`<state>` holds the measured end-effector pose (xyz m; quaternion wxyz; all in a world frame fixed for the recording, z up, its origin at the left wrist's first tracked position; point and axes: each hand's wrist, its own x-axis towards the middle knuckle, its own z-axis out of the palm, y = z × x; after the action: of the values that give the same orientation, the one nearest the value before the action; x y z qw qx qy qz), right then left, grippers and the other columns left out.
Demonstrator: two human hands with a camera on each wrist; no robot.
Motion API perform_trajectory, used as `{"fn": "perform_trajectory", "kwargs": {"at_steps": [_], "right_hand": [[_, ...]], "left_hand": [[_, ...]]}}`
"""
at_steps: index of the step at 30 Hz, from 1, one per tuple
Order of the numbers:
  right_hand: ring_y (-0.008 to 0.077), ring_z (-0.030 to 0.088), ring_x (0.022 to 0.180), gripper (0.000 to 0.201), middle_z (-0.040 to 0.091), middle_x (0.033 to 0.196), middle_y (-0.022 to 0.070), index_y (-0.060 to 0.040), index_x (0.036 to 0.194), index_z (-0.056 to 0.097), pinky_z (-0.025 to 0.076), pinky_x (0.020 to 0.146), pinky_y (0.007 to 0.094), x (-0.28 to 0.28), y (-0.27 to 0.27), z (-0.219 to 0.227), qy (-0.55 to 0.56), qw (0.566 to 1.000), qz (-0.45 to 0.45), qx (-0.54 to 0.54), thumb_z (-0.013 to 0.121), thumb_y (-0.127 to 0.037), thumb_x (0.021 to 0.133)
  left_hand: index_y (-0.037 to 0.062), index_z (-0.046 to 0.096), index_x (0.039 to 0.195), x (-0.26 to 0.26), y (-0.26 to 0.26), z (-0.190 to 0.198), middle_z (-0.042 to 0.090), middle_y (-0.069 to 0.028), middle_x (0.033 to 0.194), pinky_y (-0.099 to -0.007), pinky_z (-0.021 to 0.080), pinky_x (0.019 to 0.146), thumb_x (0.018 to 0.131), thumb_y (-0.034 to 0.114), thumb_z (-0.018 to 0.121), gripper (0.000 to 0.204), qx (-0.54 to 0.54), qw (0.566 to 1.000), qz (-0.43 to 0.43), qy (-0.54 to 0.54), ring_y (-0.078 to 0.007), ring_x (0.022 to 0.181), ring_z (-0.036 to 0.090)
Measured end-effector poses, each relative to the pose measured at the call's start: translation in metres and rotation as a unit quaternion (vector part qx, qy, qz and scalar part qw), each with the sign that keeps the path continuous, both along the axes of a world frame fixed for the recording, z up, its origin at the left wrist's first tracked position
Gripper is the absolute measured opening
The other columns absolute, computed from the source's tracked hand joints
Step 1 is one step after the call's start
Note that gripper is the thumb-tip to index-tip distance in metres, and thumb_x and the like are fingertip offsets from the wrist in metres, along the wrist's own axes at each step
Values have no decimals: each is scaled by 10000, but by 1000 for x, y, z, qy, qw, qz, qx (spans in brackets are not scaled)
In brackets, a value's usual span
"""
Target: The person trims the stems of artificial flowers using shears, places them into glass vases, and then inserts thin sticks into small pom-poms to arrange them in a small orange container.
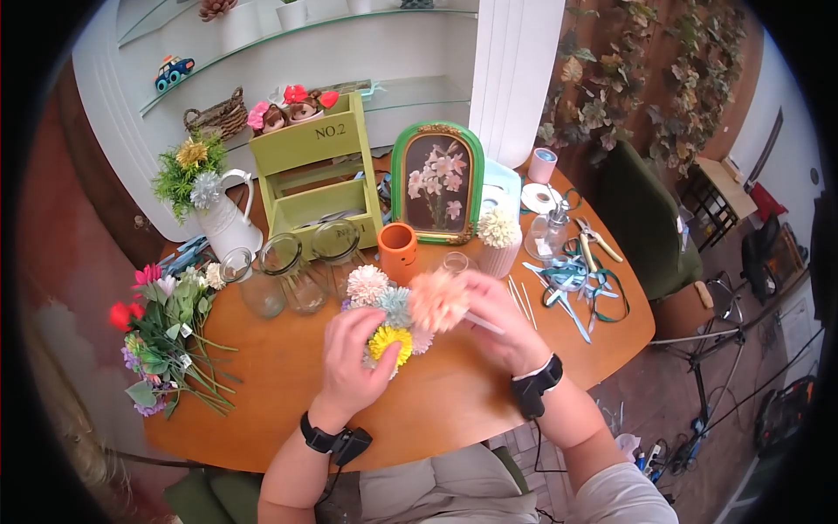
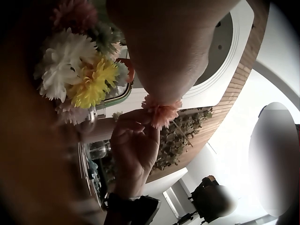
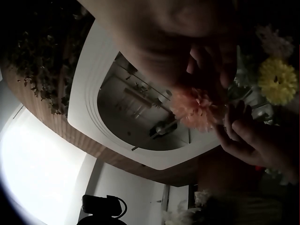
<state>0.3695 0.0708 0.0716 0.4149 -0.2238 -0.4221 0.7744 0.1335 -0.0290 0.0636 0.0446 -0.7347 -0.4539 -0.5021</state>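
A peach artificial flower (image 1: 439, 301) with a pale stick-like stem is pinched by my right hand (image 1: 506, 327), just behind its head. In the left wrist view the fingers of the right hand (image 2: 136, 152) sit right at the peach petals (image 2: 161, 111). My left hand (image 1: 349, 354) is beside a bunch of artificial flowers, its fingers loosely bent near the yellow flower (image 1: 390, 346). Around that one are a light blue flower (image 1: 394, 306) and a pale pink flower (image 1: 367, 285). In the right wrist view the left fingertips (image 3: 229, 119) are close to the peach flower (image 3: 199, 110).
Loose flowers with green stems (image 1: 179, 341) lie at the left. Glass jars (image 1: 301, 284), an orange cup (image 1: 398, 251) and a green picture frame (image 1: 400, 188) stand behind the bunch. Ribbons (image 1: 572, 275), pliers (image 1: 594, 244) and thin sticks (image 1: 522, 301) are at the right.
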Motion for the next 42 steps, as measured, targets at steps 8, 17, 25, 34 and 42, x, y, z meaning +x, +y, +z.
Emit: {"fn": "perform_trajectory", "kwargs": {"at_steps": [8,17,25,34,42], "right_hand": [[101,692,910,151,710,1045,40,-34,1165,635,576,749,271,-28,-23,-13,-83,990,109,33,645,-102,1031],[76,678,945,221,718,1139,39,-22,1217,699,564,786,245,-16,-26,6,-121,951,-89,271,719,-77,1003],[172,759,977,152,771,1073,148,19,1153,664,632,859,323,-19,-28,8,-44,980,-57,183,698,-39,1017],[179,755,805,167,774,962,162,-19,1063,587,603,689,288,23,8,22,-15,959,-232,160,733,-32,983],[327,756,775,226,754,888,223,21,953,694,585,722,423,67,26,25,-605,734,-155,266,799,-124,815]], "left_hand": [[7,637,1212,2,-3,-5,698,-161,1104,-451,510,903,700,42,829,548,-14,1000,-21,-10,-376,1009,666],[11,662,1115,2,-1,-1,709,-154,1016,-435,509,854,690,27,809,450,-29,999,23,-36,-356,928,664],[-15,651,1010,5,-2,2,675,-152,935,-409,516,787,667,-17,755,358,-19,1000,3,-10,-340,875,634],[-3,653,1027,1,-5,0,661,-159,921,-433,517,795,705,-1,743,333,-10,998,33,-51,-366,887,641],[-38,644,1247,-7,2,-1,633,-176,1161,-422,544,871,822,-27,704,429,-62,977,121,-161,-354,983,649]]}}
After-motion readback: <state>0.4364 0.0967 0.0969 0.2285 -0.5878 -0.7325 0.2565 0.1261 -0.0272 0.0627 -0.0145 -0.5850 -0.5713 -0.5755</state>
